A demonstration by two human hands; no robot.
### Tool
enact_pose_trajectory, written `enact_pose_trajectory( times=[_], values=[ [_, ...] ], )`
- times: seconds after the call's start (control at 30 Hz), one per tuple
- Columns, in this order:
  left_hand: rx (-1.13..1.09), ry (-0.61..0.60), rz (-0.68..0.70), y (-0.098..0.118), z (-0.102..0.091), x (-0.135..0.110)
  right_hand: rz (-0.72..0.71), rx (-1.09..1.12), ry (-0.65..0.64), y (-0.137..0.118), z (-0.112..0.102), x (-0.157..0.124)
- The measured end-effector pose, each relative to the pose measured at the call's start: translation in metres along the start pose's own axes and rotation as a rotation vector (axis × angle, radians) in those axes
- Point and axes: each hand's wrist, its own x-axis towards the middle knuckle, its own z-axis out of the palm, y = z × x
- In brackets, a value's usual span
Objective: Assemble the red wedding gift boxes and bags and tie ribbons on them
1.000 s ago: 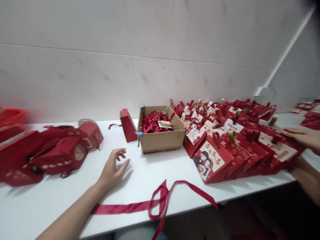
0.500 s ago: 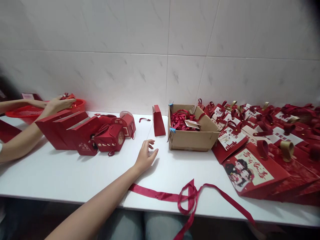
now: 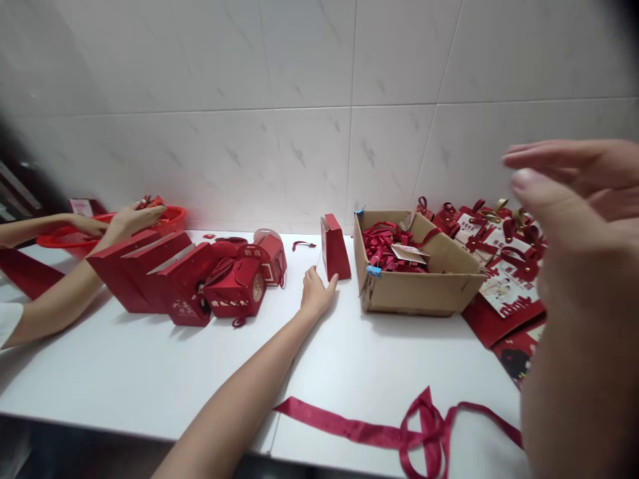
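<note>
My left hand (image 3: 319, 293) reaches across the white table to the foot of a small upright red gift bag (image 3: 337, 247). Its thumb and fingers are apart at the bag's near side; whether they touch it I cannot tell. Close to the camera, my right hand (image 3: 574, 193) is raised at the right edge, fingers stretched out and holding nothing. It covers part of the red gift bags (image 3: 514, 286) behind. In front of my left arm lies a loosely looped dark red ribbon (image 3: 349, 429).
Right of the small bag stands a cardboard box (image 3: 419, 293) holding red ribbons (image 3: 387, 243). Red bags (image 3: 127, 273) and small red boxes (image 3: 234, 286) stand to the left. A co-worker's hands (image 3: 134, 219) are over a red basket (image 3: 64, 246). A tiled wall closes the back.
My left hand has moved forward to the small red bag. My right hand has come into view at the right. The view has shifted, so things on the table appear lower.
</note>
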Motion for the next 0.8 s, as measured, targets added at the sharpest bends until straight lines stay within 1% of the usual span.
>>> enact_pose_trajectory(
  times=[0.07,0.1,0.17,0.23,0.3,0.37,0.43,0.5,0.57,0.7,0.8],
  values=[
    [0.016,-0.002,-0.014,0.005,0.005,0.009,-0.085,0.033,-0.028,-0.004,0.019,-0.003],
    [0.018,-0.009,-0.006,0.008,0.006,0.011,-0.104,0.061,-0.052,-0.002,0.028,-0.003],
    [0.011,-0.024,0.037,0.011,0.005,0.008,-0.087,0.115,-0.109,0.007,0.042,-0.001],
    [-0.01,-0.039,0.086,0.012,0.003,0.003,-0.06,0.107,-0.157,0.018,0.051,0.003],
    [-0.044,-0.034,0.106,0.011,-0.001,0.0,-0.044,0.056,-0.211,0.027,0.055,0.007],
    [-0.086,0.019,0.099,0.007,-0.004,0.002,-0.01,0.005,-0.229,0.032,0.055,0.01],
    [-0.135,0.105,0.089,0.002,-0.006,0.01,0.036,-0.013,-0.217,0.034,0.053,0.012],
    [-0.194,0.155,0.087,-0.004,-0.006,0.02,0.055,-0.009,-0.194,0.036,0.052,0.014],
    [-0.262,0.126,0.087,-0.009,-0.004,0.029,0.035,-0.012,-0.196,0.037,0.053,0.014],
    [-0.379,-0.015,0.061,-0.019,0.0,0.041,-0.015,-0.028,-0.215,0.042,0.057,0.016],
    [-0.427,-0.034,0.011,-0.024,0.003,0.05,0.014,-0.046,-0.22,0.046,0.059,0.018]
  ],
)
